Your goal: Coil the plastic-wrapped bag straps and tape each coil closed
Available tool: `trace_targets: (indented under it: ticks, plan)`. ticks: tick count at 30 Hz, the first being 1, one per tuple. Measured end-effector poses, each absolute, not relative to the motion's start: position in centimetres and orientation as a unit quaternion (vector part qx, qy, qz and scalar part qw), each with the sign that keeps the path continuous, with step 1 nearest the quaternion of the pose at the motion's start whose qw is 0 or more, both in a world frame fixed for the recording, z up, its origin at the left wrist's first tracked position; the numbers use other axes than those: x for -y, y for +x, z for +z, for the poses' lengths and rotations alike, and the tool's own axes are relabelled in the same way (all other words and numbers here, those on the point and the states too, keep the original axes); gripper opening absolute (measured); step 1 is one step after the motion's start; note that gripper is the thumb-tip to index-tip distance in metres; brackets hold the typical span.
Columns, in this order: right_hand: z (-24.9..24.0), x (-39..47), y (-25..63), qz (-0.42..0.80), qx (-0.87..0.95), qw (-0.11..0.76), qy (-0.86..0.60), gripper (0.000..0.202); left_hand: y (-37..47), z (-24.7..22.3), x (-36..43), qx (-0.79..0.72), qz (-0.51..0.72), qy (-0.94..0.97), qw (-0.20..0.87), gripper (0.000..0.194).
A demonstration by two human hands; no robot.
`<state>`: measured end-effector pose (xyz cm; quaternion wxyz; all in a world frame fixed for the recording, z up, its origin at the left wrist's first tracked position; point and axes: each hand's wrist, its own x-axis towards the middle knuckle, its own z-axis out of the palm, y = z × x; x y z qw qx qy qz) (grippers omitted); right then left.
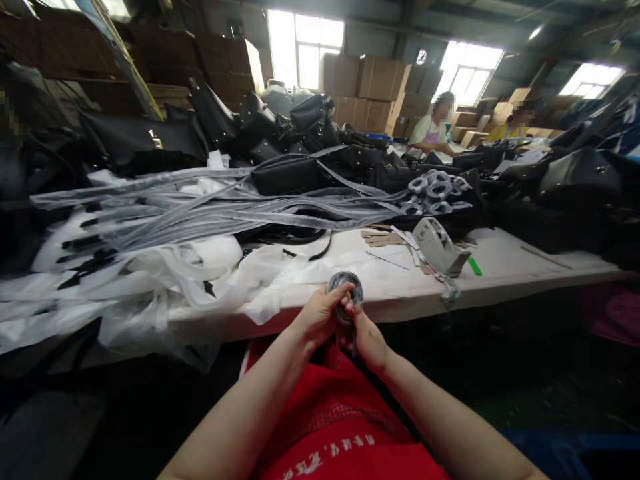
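Between my two hands, just off the front edge of the table, is a coiled strap (344, 277) in clear plastic wrap. My left hand (323, 312) grips the coil with the thumb over its top. Closed around the lower right side of it is my right hand (369, 339); a dark strap end seems to hang below. Long plastic-wrapped straps (240, 207) lie in a heap across the table. Several finished coils (439, 190) are piled at the back right of that heap.
A grey tape dispenser (437, 247) stands on the white table (360, 283), with cardboard strips (383, 238) and a green piece (475, 267) nearby. White plastic sleeves (180, 280) cover the left side. Black bags (145, 143) are heaped behind. Two people (431, 130) work farther back.
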<state>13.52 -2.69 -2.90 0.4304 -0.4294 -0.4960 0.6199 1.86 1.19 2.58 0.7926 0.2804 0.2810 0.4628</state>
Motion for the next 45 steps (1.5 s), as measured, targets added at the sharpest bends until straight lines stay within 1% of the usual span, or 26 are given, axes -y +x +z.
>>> trace_targets:
  ticks: [2, 5, 8, 11, 12, 13, 15, 16, 17, 18, 19, 20, 21, 26, 28, 30, 32, 34, 36, 39, 41, 43, 45]
  plan:
    - [-2.4, 2.6, 12.9, 0.625, 0.454, 0.461, -0.438, 0.063, 1.9, 2.4, -1.1, -0.256, 0.479, 0.256, 0.8, 0.036]
    - [-2.0, 2.4, 12.8, 0.612, 0.44, 0.483, -0.445, 0.061, 1.8, 1.9, -0.7, -0.23, 0.451, 0.265, 0.821, 0.042]
    - [-2.2, 2.4, 13.5, 0.608, 0.448, 0.475, -0.451, 0.062, 1.3, 1.2, -0.3, -0.243, 0.429, 0.298, 0.817, 0.041]
    - [-1.9, 2.2, 15.5, 0.575, 0.498, 0.454, -0.464, 0.059, 0.0, 0.6, -0.2, -0.312, 0.428, 0.36, 0.768, 0.042]
    - [-1.6, 2.2, 16.4, 0.568, 0.536, 0.42, -0.462, 0.056, -0.5, 0.3, -0.2, -0.348, 0.428, 0.391, 0.737, 0.044]
    - [-1.1, 2.1, 17.4, 0.569, 0.585, 0.36, -0.452, 0.053, -1.0, 0.1, -0.1, -0.386, 0.426, 0.428, 0.697, 0.046]
    - [-0.1, 1.8, 19.1, 0.573, 0.681, 0.186, -0.416, 0.048, -1.7, -0.3, 0.0, -0.437, 0.399, 0.516, 0.62, 0.047]
    - [0.4, 1.7, 19.6, 0.567, 0.715, 0.109, -0.394, 0.045, -1.8, -0.4, 0.1, -0.443, 0.365, 0.566, 0.591, 0.045]
    - [0.8, 1.6, 20.0, 0.559, 0.737, 0.06, -0.375, 0.042, -1.8, -0.5, 0.2, -0.438, 0.321, 0.614, 0.573, 0.041]
    - [1.0, 1.6, 20.1, 0.55, 0.751, 0.042, -0.362, 0.04, -1.6, -0.6, 0.4, -0.425, 0.274, 0.652, 0.565, 0.037]
    - [1.0, 1.6, 20.1, 0.543, 0.758, 0.05, -0.357, 0.039, -1.3, -0.6, 0.6, -0.414, 0.237, 0.674, 0.564, 0.035]
    - [0.9, 1.7, 19.9, 0.541, 0.755, 0.076, -0.363, 0.038, -1.0, -0.6, 0.7, -0.412, 0.225, 0.68, 0.563, 0.034]
    - [0.6, 1.8, 19.7, 0.541, 0.744, 0.106, -0.377, 0.038, -0.6, -0.6, 0.8, -0.42, 0.237, 0.671, 0.563, 0.033]
    - [-1.8, 2.5, 18.4, 0.495, 0.702, 0.229, -0.458, 0.04, 0.7, -1.6, 1.3, -0.481, 0.413, 0.526, 0.566, 0.038]
    - [-2.5, 2.8, 18.0, 0.503, 0.666, 0.273, -0.478, 0.044, 1.2, -2.3, 1.8, -0.499, 0.464, 0.45, 0.577, 0.045]
    - [-3.0, 2.9, 18.0, 0.53, 0.624, 0.296, -0.493, 0.047, 1.6, -2.9, 2.3, -0.5, 0.496, 0.377, 0.601, 0.049]
    - [-3.1, 2.8, 18.2, 0.562, 0.609, 0.287, -0.48, 0.048, 1.8, -3.2, 2.9, -0.489, 0.496, 0.336, 0.634, 0.049]
    - [-3.1, 2.6, 18.4, 0.594, 0.606, 0.269, -0.456, 0.048, 1.9, -3.3, 3.2, -0.484, 0.48, 0.337, 0.649, 0.048]
    - [-3.0, 2.5, 18.5, 0.619, 0.593, 0.264, -0.443, 0.05, 2.0, -3.2, 3.2, -0.493, 0.479, 0.348, 0.638, 0.046]
    - [-3.1, 2.2, 18.4, 0.637, 0.565, 0.288, -0.439, 0.052, 2.0, -3.2, 2.7, -0.508, 0.505, 0.347, 0.606, 0.042]
    - [-3.0, 1.9, 18.6, 0.637, 0.559, 0.296, -0.44, 0.051, 1.7, -3.0, 2.1, -0.509, 0.5, 0.359, 0.601, 0.041]
    - [-2.7, 1.4, 19.2, 0.625, 0.589, 0.267, -0.438, 0.048, 1.2, -2.6, 1.4, -0.49, 0.46, 0.412, 0.616, 0.04]
    - [-2.3, 1.1, 19.8, 0.618, 0.638, 0.198, -0.415, 0.043, 0.8, -2.2, 1.0, -0.445, 0.379, 0.507, 0.634, 0.038]
